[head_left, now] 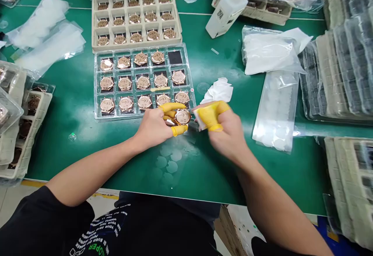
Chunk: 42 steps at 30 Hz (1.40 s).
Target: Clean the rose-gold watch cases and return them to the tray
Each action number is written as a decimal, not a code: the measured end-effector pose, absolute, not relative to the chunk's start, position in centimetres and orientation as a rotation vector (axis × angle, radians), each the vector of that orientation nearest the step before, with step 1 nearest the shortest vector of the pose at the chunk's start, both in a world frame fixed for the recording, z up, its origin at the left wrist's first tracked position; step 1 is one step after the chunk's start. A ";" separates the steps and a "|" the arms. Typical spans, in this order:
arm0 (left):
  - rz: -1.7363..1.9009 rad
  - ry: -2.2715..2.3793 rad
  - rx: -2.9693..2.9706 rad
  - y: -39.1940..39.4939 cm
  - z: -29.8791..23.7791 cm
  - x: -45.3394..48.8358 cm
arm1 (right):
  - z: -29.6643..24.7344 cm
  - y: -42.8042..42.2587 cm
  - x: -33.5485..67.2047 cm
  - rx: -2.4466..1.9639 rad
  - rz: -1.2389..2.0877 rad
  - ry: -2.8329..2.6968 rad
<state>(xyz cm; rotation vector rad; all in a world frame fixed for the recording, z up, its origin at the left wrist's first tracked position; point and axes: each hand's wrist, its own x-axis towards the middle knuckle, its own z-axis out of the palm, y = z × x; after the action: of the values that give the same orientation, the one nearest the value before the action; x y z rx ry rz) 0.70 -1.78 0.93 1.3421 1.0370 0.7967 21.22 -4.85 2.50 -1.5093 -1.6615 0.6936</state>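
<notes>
My left hand (159, 123), with yellow finger cots, grips a rose-gold watch case (182, 117) by its edge, engraved back facing up. To its right, my right hand (223, 126), also in yellow finger cots, pinches a folded white wipe (199, 119); it is slightly blurred and close beside the case. Just beyond my hands lies a clear plastic tray (96, 93) of similar watch cases, backs up. Its far right compartment (175, 57) shows only a black pad. A crumpled white wipe (218, 90) rests on the table right of the tray.
Behind the clear tray stands a beige tray (93, 26) of watch cases. A plastic bottle (227, 11) stands at the back. Bags of white wipes (266, 52) and clear round films (275, 110) lie right. Stacked trays (344, 73) line the right edge; more trays (40, 104) sit left.
</notes>
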 end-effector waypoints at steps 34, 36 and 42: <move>0.807 1.002 1.372 -1.4 0.9 0.4 | 2.3 -3.5 23.1 -1.801 0.047 -1.676; 0.813 0.995 1.410 -1.5 0.8 0.4 | 2.5 -3.8 22.9 -1.772 0.026 -1.653; 0.749 0.982 1.498 -1.7 0.7 0.3 | 3.4 -4.5 20.3 -1.562 0.797 -1.584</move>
<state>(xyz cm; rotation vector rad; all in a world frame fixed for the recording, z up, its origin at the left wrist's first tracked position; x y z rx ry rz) 0.26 -1.71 0.68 1.4981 0.9815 0.7490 20.28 -4.49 3.42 -1.5622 -1.5836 0.7965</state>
